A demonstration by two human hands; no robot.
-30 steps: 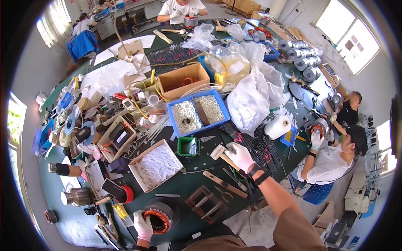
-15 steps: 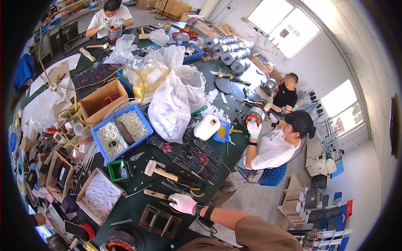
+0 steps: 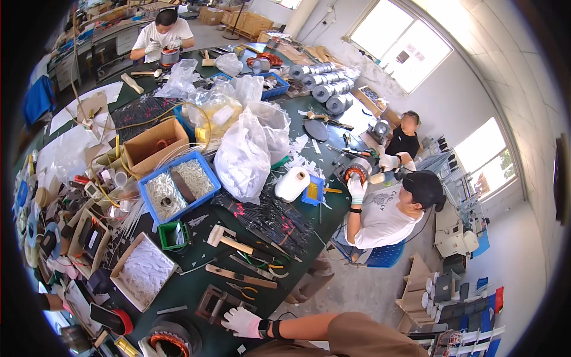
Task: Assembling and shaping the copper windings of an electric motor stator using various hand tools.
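My right hand (image 3: 242,323), in a white glove with a pink cuff, has its fingers spread and holds nothing. It is at the near edge of a brown metal block fixture (image 3: 209,304). Just beyond lie small pliers (image 3: 242,290) with orange handles and a flat wooden strip (image 3: 241,276). At the lower edge stands a dark round motor stator (image 3: 189,336) with orange windings. My left hand (image 3: 146,347), also gloved and mostly cut off by the frame, has its fingers against the stator's left rim.
A wooden mallet (image 3: 217,235), more hand tools and bundles of black wires (image 3: 267,217) lie farther off. To the left are a cardboard box of white strips (image 3: 119,275), a green bin (image 3: 163,238) and a blue divided tray (image 3: 156,223). Several co-workers sit around the table.
My right hand has let go of the pliers, which now lie on the table, and has moved nearer, to the metal fixture. My left hand now shows at the stator's rim.
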